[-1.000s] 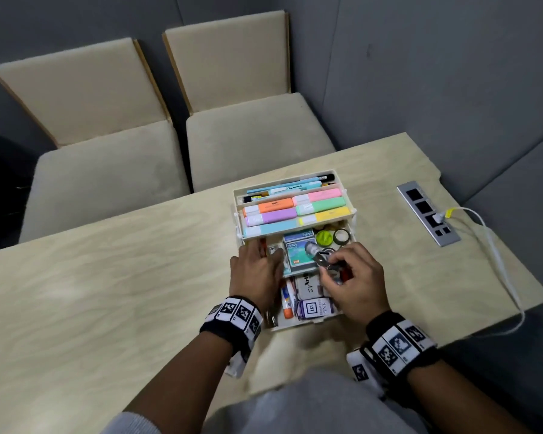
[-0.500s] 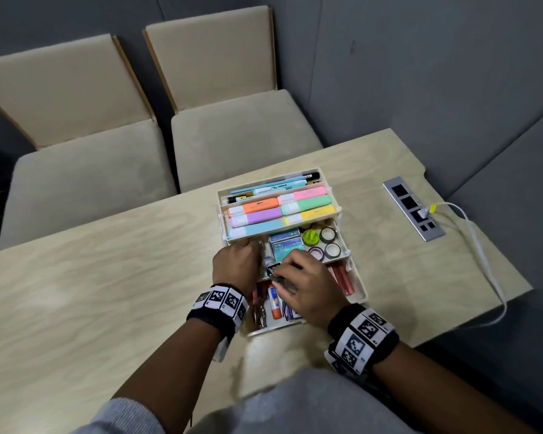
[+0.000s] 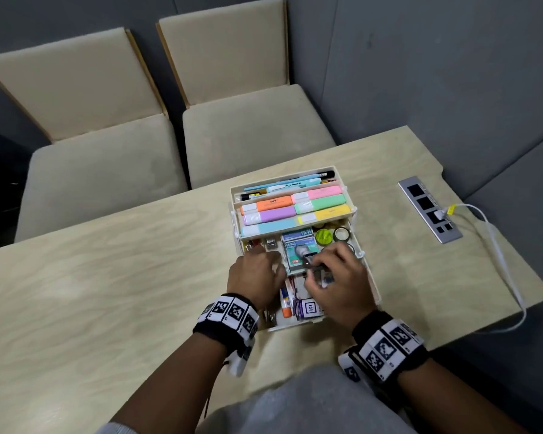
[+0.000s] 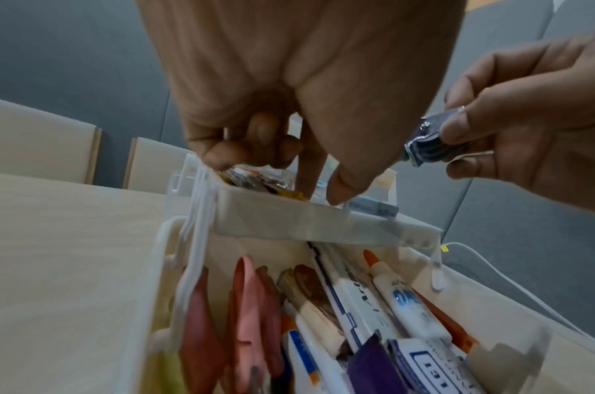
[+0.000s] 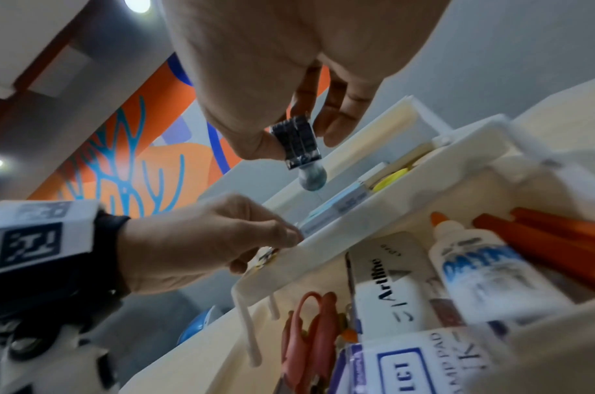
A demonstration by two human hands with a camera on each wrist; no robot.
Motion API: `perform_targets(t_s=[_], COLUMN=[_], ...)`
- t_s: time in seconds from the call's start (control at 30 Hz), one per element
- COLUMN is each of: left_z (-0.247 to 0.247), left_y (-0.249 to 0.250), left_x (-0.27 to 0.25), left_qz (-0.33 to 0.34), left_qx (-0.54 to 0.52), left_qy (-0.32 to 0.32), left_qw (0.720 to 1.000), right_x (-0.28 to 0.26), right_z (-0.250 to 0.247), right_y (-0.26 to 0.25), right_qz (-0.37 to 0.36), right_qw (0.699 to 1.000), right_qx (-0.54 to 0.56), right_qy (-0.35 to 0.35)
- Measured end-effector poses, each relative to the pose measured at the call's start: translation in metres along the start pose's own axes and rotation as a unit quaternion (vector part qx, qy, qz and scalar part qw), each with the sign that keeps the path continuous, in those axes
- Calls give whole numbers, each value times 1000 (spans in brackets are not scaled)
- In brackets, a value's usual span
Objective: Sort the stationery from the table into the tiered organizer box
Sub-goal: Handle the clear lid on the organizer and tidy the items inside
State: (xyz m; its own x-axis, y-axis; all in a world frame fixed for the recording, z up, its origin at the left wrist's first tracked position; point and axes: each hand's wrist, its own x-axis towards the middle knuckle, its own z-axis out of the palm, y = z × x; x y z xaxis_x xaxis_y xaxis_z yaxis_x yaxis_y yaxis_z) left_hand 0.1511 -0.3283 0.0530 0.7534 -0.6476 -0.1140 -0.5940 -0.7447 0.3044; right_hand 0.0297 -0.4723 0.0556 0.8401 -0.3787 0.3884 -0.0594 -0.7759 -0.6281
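Observation:
The white tiered organizer box [image 3: 373, 278] stands open on the table. Its top tray [image 3: 353, 211] holds pastel highlighters. The middle tray [image 3: 358, 245] holds staple boxes and tape rolls. My left hand [image 3: 256, 277] grips that tray's near left edge [image 5: 322, 242], fingers curled over the clip compartment [image 4: 255, 181]. My right hand [image 3: 339, 283] pinches a small chrome and black tool [image 3: 308, 260] just above the middle tray's near edge [image 5: 299, 145] [image 4: 424, 144]. The bottom tier holds a glue bottle [image 5: 484, 272], a stamp pad ink box [image 3: 308, 308] and pink-handled scissors [image 4: 252, 306].
A silver socket panel [image 3: 428, 209] is set in the table [image 3: 107, 277] to the right, and a white cable [image 3: 499, 255] runs from it over the right edge. Two beige chairs [image 3: 91, 151] [image 3: 248, 120] stand behind the table.
Half a second ago my right hand was low over the bottom tier; it has come back up over the middle tray, still holding the tool. My left hand stays at the tray's left side.

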Motion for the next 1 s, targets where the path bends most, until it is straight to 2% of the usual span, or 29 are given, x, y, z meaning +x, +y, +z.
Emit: perform_targets(t_s=[0.2,0.37,0.53,0.63,0.73,0.8,1.0], left_z=[13,12,11,8,5,5,5], left_y=[10,14,8,3,-5,-10,-20], left_x=[-2,-7,-7,-11,-19,-25,-30], left_qz=[-10,-20,-59,-93,-157,-175,-180], left_qx=[62,39,-14,-83,-182,-216,-227], left_qy=[-43,-55,-58,-13,84,130,163], left_qw=[997,998,996,992,967,952,943], right_x=[-6,-5,3,6,7,9,9], right_z=[-15,-11,2,12,25,35,58], right_y=[12,10,0,-2,-3,-1,-9], right_qz=[10,6,-27,-40,-61,-75,-107], right_qw=[1000,999,998,997,994,991,977], right_qx=[20,30,47,49,40,21,-91], right_qy=[20,18,-23,-50,-82,-107,-159])
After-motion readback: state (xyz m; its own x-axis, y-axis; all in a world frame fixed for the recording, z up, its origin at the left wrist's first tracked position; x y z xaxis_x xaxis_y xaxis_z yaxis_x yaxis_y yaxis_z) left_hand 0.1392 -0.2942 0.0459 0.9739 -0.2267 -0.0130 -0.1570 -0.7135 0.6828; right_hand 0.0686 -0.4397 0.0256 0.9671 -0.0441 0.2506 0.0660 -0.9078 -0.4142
